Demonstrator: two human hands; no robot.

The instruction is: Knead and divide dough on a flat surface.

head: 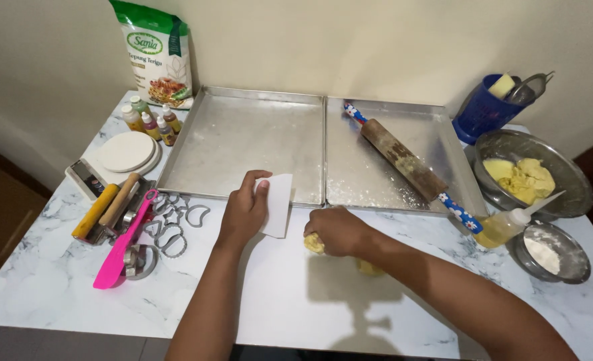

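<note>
Head camera, looking down on a white marble-patterned table [56, 281]: the left hand [244, 208] is closed around a white plastic dough scraper [276, 204], thumb on its face, holding it upright on edge just in front of the left baking tray [196, 134]. The right hand [336, 232] is curled over a lump of yellow dough [314, 244], pressing it against the tabletop; only a small part of the dough shows at the fingers, and another yellow bit [370, 269] peeks out beneath the forearm. The two hands are near each other, with the scraper between them. Behind them, two shallow metal trays sit side by side, touching; the right tray [377, 180] is dusted with flour and carries a wooden rolling pin [403, 160] with blue flowered handles, lying diagonally. To the left lie a pink spatula [119, 251], a cluster of metal cookie cutters [171, 230], a yellow-handled tool [94, 212], a stack of round white lids [128, 152] and small bottles of colouring [149, 120], with a bag of flour [157, 53] leaning against the wall. To the right stand a metal bowl [567, 187] with more yellow dough, a smaller bowl of flour [550, 253], a squeeze bottle of oil [504, 227] lying on its side, and a blue container [480, 110] holding utensils.
</note>
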